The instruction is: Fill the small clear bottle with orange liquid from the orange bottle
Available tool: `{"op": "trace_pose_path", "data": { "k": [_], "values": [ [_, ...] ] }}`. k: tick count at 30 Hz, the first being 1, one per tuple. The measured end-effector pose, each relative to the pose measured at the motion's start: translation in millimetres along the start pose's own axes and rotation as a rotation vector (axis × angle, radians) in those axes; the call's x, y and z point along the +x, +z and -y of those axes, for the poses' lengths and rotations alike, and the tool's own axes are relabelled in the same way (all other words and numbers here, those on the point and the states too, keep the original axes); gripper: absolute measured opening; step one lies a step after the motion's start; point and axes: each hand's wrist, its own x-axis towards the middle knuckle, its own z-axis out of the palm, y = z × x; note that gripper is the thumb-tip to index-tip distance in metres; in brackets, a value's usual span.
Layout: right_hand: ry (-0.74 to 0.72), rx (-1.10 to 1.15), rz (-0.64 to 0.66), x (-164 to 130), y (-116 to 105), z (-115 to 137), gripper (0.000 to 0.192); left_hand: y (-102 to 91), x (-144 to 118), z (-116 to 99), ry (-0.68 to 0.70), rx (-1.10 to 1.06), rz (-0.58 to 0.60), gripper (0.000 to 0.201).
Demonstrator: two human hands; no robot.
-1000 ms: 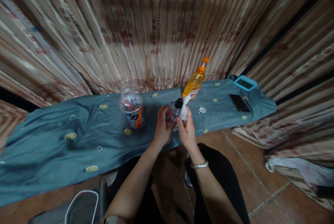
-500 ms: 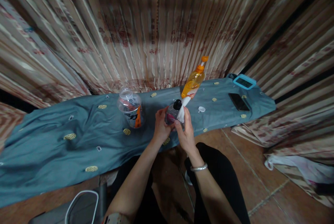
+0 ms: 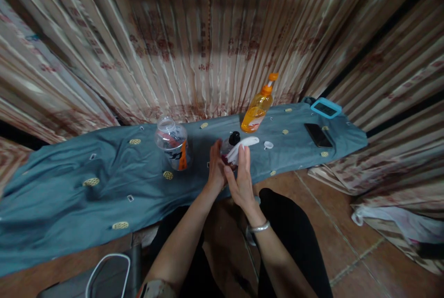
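Between my hands is a small clear bottle with a black top (image 3: 235,138) and a dark pinkish label. Fingers of my left hand (image 3: 217,168) are wrapped round its left side. My right hand (image 3: 242,180) presses a folded white tissue (image 3: 245,142) against the bottle's right side, and one end of the tissue sticks out to the right. The lower part of the bottle is hidden by my fingers. Just behind stands a bottle of orange liquid with an orange pump (image 3: 255,114).
A wide-mouthed clear plastic jar (image 3: 173,143) stands to the left. Rightward lie a small white lid-like piece (image 3: 268,145), a black phone (image 3: 318,135) and a blue-framed device (image 3: 326,108). A blue-green cloth (image 3: 145,164) covers the narrow table, with curtains (image 3: 208,48) hanging behind it.
My right hand has shifted slightly left over the small bottle. The tissue has swung from hanging downward to lying across the bottle, its end pointing right. The other objects stay put.
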Motion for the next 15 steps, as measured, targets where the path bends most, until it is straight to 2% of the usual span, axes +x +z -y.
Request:
{"op": "trace_pose_path", "data": {
  "k": [3,7,10,12,15],
  "values": [
    [0.052,0.125,-0.032,15.4,-5.7,-5.5,0.067,-2.3,-3.0,-2.2,0.072,0.084,0.019,0.066],
    [0.142,0.370,-0.037,25.1,-4.7,-17.9,0.065,-8.7,-1.9,-3.9,0.048,0.112,0.050,0.056],
    [0.280,0.505,-0.052,19.0,5.9,-35.5,0.066,-7.9,-2.1,-1.4,0.026,0.108,0.062,0.055],
    [0.403,0.567,-0.053,12.2,13.9,-48.4,0.070,-3.0,-5.4,0.9,0.016,0.076,0.056,0.061],
    [0.520,0.679,-0.037,6.3,19.9,-60.8,0.075,7.0,-12.1,1.5,-0.012,-0.017,0.034,0.080]
  ]
}}
